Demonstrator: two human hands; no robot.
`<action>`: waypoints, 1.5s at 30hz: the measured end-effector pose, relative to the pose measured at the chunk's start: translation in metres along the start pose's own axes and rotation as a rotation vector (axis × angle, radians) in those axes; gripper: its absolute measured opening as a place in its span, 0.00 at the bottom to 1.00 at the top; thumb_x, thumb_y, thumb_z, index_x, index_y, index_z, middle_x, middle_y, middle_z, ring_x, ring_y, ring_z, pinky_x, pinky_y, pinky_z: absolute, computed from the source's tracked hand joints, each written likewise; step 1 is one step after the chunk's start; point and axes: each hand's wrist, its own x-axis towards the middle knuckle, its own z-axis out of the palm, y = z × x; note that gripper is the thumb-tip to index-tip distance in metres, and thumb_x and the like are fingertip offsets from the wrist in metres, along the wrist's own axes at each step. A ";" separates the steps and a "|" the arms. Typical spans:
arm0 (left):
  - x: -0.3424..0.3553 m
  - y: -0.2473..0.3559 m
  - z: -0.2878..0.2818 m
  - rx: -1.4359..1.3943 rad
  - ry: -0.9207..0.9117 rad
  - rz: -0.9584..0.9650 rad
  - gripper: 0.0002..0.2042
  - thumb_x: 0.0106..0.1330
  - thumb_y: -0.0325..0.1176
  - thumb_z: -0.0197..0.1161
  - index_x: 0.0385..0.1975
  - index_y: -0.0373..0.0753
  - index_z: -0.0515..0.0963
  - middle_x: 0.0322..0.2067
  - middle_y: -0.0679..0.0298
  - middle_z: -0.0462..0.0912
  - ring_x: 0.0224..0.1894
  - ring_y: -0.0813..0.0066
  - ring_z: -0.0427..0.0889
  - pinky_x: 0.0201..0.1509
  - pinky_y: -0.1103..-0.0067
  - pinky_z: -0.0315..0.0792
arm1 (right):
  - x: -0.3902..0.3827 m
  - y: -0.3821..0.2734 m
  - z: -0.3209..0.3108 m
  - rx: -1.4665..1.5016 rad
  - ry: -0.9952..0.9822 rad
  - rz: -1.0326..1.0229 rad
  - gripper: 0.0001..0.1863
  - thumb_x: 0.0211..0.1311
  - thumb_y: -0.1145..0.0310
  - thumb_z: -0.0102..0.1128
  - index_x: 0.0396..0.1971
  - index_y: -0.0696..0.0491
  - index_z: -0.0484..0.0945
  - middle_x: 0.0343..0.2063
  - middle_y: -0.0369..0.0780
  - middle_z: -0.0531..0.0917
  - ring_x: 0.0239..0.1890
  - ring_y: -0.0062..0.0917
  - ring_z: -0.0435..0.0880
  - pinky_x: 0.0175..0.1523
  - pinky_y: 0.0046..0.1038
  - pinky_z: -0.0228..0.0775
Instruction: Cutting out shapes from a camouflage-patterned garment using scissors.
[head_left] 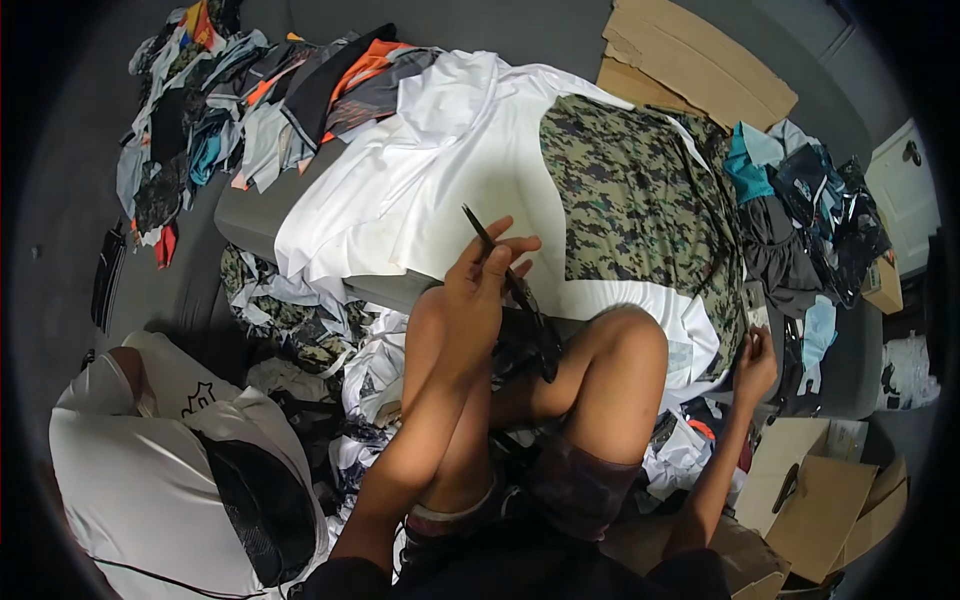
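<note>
In my left hand (482, 278) is a pair of black scissors (543, 345), gripped near the middle. The pointed tip is up and to the left, and the handles hang over my lap. My right hand (756, 368) is at the right edge of the camouflage cloth (640, 190), its fingers curled together. A small pale flat piece (755, 305) shows just beyond those fingertips; whether they pinch it or the cloth edge is unclear. White cloth (430, 170) spreads out beside the camouflage cloth, in front of my knees.
Coloured cloth scraps (200, 110) lie heaped at the far left. A cardboard sheet (700, 60) is at the back right, near black plastic bags (830, 220). A stuffed white sack (130, 460) stands at my left, and an open cardboard box (815, 500) at my right. Scraps surround my legs.
</note>
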 end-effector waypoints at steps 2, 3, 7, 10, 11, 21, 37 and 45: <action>0.000 0.002 -0.003 -0.026 0.004 -0.027 0.19 0.71 0.36 0.51 0.57 0.31 0.66 0.44 0.55 0.80 0.48 0.68 0.78 0.54 0.74 0.72 | 0.004 -0.027 -0.005 0.187 -0.047 0.152 0.13 0.63 0.69 0.53 0.46 0.52 0.77 0.35 0.41 0.83 0.32 0.27 0.80 0.39 0.27 0.70; 0.001 0.003 -0.004 -0.025 0.020 0.008 0.19 0.71 0.36 0.51 0.57 0.31 0.66 0.44 0.55 0.80 0.48 0.68 0.78 0.54 0.74 0.72 | 0.003 -0.048 -0.006 0.306 0.068 -0.058 0.13 0.62 0.71 0.53 0.46 0.54 0.77 0.37 0.40 0.83 0.35 0.27 0.79 0.43 0.26 0.69; -0.001 0.003 -0.003 -0.010 -0.056 -0.077 0.18 0.71 0.35 0.51 0.56 0.31 0.67 0.43 0.55 0.80 0.48 0.68 0.78 0.54 0.74 0.72 | -0.040 -0.158 -0.003 0.803 -0.260 -0.252 0.15 0.58 0.74 0.54 0.47 0.57 0.76 0.43 0.39 0.81 0.41 0.24 0.78 0.52 0.23 0.67; -0.002 0.004 -0.003 -0.039 -0.028 -0.072 0.18 0.71 0.35 0.50 0.56 0.31 0.67 0.43 0.55 0.80 0.48 0.68 0.78 0.54 0.74 0.73 | -0.077 -0.237 0.009 0.824 -0.710 -0.293 0.16 0.56 0.75 0.56 0.46 0.57 0.77 0.43 0.40 0.81 0.39 0.24 0.78 0.49 0.23 0.68; -0.002 0.004 -0.004 -0.066 -0.011 -0.054 0.18 0.71 0.35 0.50 0.55 0.31 0.67 0.43 0.55 0.80 0.48 0.68 0.78 0.54 0.74 0.73 | -0.088 -0.259 0.017 0.960 -0.759 -0.296 0.20 0.53 0.75 0.59 0.49 0.56 0.75 0.41 0.40 0.80 0.37 0.25 0.77 0.48 0.21 0.67; 0.005 0.011 -0.030 -0.240 0.110 -0.016 0.15 0.70 0.33 0.52 0.54 0.35 0.69 0.41 0.57 0.81 0.48 0.71 0.77 0.52 0.77 0.72 | -0.105 -0.260 0.044 1.081 -0.675 -0.623 0.25 0.49 0.75 0.63 0.51 0.56 0.71 0.42 0.37 0.75 0.43 0.25 0.73 0.48 0.17 0.62; 0.001 0.015 -0.037 -0.075 -0.031 -0.099 0.14 0.70 0.31 0.52 0.52 0.34 0.70 0.36 0.58 0.82 0.44 0.70 0.80 0.47 0.79 0.72 | -0.127 -0.266 0.040 0.840 -1.185 -0.331 0.15 0.41 0.78 0.70 0.28 0.54 0.73 0.17 0.32 0.73 0.18 0.16 0.66 0.28 0.17 0.58; 0.001 0.010 -0.035 0.095 -0.015 0.009 0.15 0.70 0.33 0.52 0.52 0.34 0.71 0.38 0.56 0.83 0.43 0.70 0.81 0.47 0.80 0.71 | -0.129 -0.274 0.030 1.092 -1.175 -0.299 0.16 0.38 0.74 0.75 0.22 0.53 0.71 0.15 0.31 0.72 0.17 0.14 0.64 0.25 0.17 0.54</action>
